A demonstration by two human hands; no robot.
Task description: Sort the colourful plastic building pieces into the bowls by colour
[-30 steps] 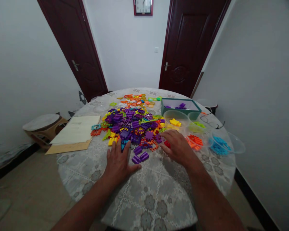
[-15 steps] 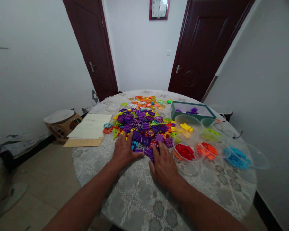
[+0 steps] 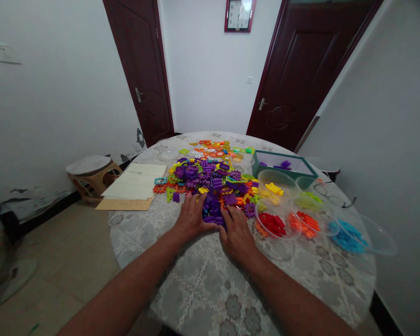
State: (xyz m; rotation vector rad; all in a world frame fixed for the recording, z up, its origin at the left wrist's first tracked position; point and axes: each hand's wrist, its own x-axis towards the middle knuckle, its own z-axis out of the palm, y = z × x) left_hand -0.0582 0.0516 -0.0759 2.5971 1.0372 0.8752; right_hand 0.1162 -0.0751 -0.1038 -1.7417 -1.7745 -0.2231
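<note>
1. 2 bare hands rest at the near edge of a mixed heap of interlocking plastic toy pieces (image 3: 215, 173), on the patterned cloth of a round desk (image 3: 192, 284).
2. Left hand (image 3: 191, 216): fingers reach forward and the thumb points inward, leaving a wide gap. Purple pieces (image 3: 213, 211) lie in that gap. Probable function: a side wall that stops loose parts from spreading.
3. Right hand (image 3: 237, 233): fingers bent, tips against the right side of the same purple pieces, thumb just beside them. Whether these fingers grip a piece or only press cannot be told. Facing the left hand, they appear to confine the parts from 2 sides.
4. Low forearms probably give steady support for this posture.
5. Clear tubs (image 3: 279, 174) stand right of the heap, near the right hand. Yellow (image 3: 273, 188), red (image 3: 273, 225), orange (image 3: 307, 223), light-green (image 3: 308, 200) and blue pieces (image 3: 348, 235) sit in separate groups there, presumably to prevent colour mixing.
6. The green-rimmed box (image 3: 294, 175) behind the tubs contains only a few purple pieces (image 3: 283, 165); its position leaves the near side accessible.
7. White paper sheets (image 3: 135, 181) lie left, apart from the heap.
</note>
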